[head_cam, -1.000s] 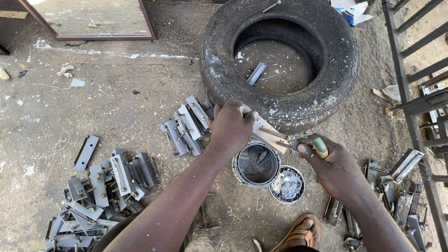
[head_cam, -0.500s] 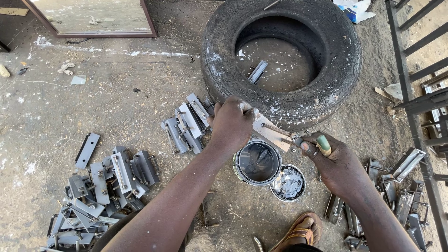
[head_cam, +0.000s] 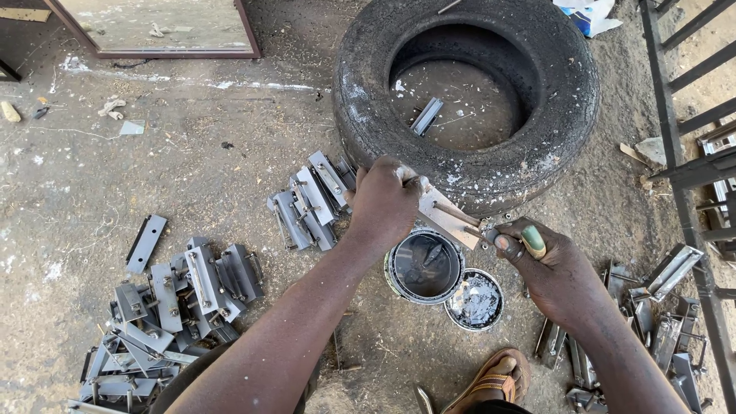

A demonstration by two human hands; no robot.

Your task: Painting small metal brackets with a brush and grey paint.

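Metal bracket in left hand, green-handled brush in right hand.

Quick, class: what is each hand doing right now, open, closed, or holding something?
Left hand: closed, holding a flat metal piece over the paint can.
Right hand: closed on a green-handled brush.

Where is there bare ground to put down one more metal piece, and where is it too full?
Bare ground lies left of the tyre, between the framed panel and the painted pieces. Inside the tyre, one strip lies alone. It is crowded at the grey pile, around the paint can and lid, and by the right-side pieces.
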